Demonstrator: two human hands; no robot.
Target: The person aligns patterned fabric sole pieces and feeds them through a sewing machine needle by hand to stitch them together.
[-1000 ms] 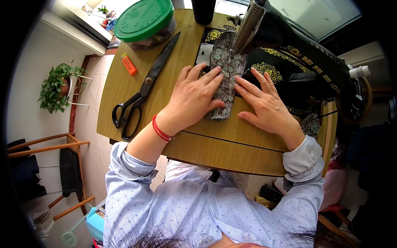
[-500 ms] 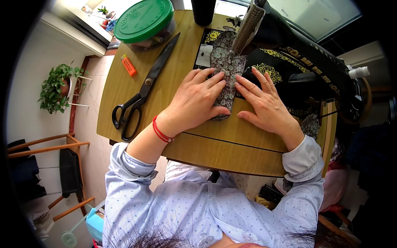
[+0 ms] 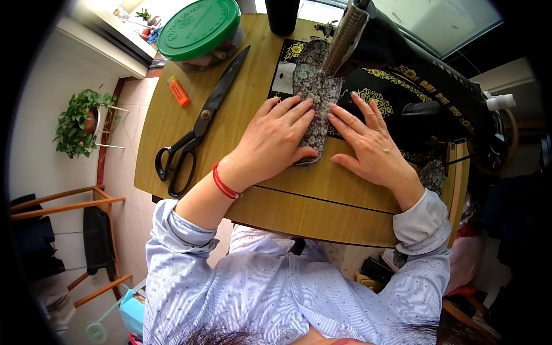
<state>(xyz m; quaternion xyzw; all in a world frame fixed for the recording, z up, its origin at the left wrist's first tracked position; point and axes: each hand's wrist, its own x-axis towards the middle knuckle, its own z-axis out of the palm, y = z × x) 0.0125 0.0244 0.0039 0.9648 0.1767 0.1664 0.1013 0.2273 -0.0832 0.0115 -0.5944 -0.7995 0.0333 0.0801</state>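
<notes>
A long strip of grey patterned fabric [image 3: 317, 75] lies on the bed of a black sewing machine [image 3: 397, 57], its far part beside the needle area. The near end reaches onto the wooden table. My left hand [image 3: 275, 131] rests flat over the strip's left edge, fingers stretched forward and thumb near its close end. On the other side, my right hand [image 3: 368, 142] lies with fingers spread, its fingertips touching the strip's right edge. Neither hand grips anything. The needle itself is hidden behind the machine's head.
Black-handled scissors [image 3: 201, 118] lie left of my left hand, with an orange lighter [image 3: 179, 92] beyond them. A green-lidded tub [image 3: 199, 29] and a black cup [image 3: 282, 16] stand at the table's [image 3: 322, 213] far side. Another patterned fabric piece [image 3: 431, 176] is by my right wrist.
The fabric strip has shifted slightly away from me under the machine's head. Both hands keep nearly the same place and pose.
</notes>
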